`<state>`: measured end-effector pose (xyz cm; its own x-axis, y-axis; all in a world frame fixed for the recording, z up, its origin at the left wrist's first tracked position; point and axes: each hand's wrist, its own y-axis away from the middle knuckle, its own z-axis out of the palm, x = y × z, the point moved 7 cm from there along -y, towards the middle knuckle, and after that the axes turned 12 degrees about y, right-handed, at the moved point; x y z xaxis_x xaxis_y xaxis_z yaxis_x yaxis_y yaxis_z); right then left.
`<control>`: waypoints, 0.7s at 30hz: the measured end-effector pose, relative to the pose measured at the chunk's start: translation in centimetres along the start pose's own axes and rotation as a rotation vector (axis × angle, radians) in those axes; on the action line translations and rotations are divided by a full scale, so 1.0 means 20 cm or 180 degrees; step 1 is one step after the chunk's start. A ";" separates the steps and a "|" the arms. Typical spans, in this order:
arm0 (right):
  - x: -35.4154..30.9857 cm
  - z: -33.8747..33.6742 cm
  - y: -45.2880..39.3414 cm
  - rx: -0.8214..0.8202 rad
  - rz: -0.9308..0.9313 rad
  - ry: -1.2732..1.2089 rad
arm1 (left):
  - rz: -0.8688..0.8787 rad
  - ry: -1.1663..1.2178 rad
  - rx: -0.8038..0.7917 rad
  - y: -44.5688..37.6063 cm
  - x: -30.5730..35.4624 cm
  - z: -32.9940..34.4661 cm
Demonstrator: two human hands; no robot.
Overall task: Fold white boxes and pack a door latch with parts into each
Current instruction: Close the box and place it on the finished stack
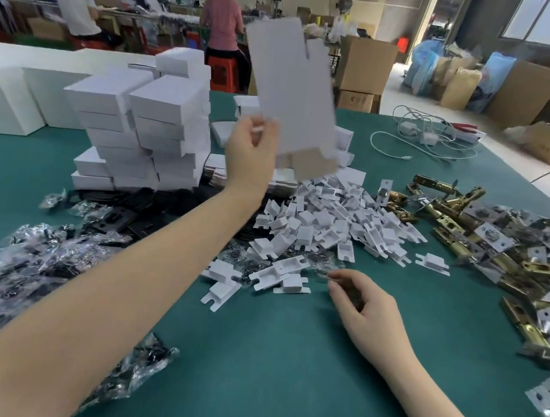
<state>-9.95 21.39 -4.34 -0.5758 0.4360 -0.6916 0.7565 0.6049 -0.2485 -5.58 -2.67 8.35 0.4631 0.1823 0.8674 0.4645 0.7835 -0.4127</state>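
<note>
I hold 1 flat white box blank (292,89) aloft over the far middle of the green table (269,359), its long axis near upright, leaning slightly left at the top. My left hand (250,154) pinches its lower left corner, thumb and fingers clamped on the card. The blank reads smooth, unfolded, brown-backed at the bottom flap. My right hand (363,306) hovers low at the table's centre, fingers loosely curled, empty as far as I can tell, and must rise to meet the blank. White inserts (325,226) lie between; brass latches (498,250) crowd the right edge.
</note>
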 end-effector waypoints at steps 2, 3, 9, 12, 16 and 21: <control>0.02 -0.01 -0.01 0.0057 0.0220 -0.0538 | -0.0886 0.0425 -0.0408 0.18 -0.07 0.07; 0.02 -0.02 -0.01 0.0134 0.0367 -0.0908 | -0.1080 0.0338 -0.0590 0.28 -0.09 0.08; 0.05 -0.08 0.03 0.1053 0.0915 -0.1947 | -0.0996 -0.0357 -0.0414 0.71 -0.29 -0.06; 0.03 -0.03 0.03 0.0623 0.0632 -0.1171 | -0.0811 -0.0256 -0.0644 0.75 -0.30 -0.06; 0.05 -0.01 0.03 0.0561 0.0723 -0.0901 | -0.0643 -0.0062 -0.1543 0.81 -0.31 0.00; 0.03 0.01 0.03 0.0367 0.0642 -0.0922 | -0.0816 0.0303 -0.1433 0.79 -0.33 0.00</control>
<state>-9.81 21.81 -4.98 -0.3126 0.3222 -0.8936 0.8853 0.4398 -0.1511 -1.24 8.44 -3.86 0.3489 -0.0529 0.9357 0.8405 0.4593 -0.2875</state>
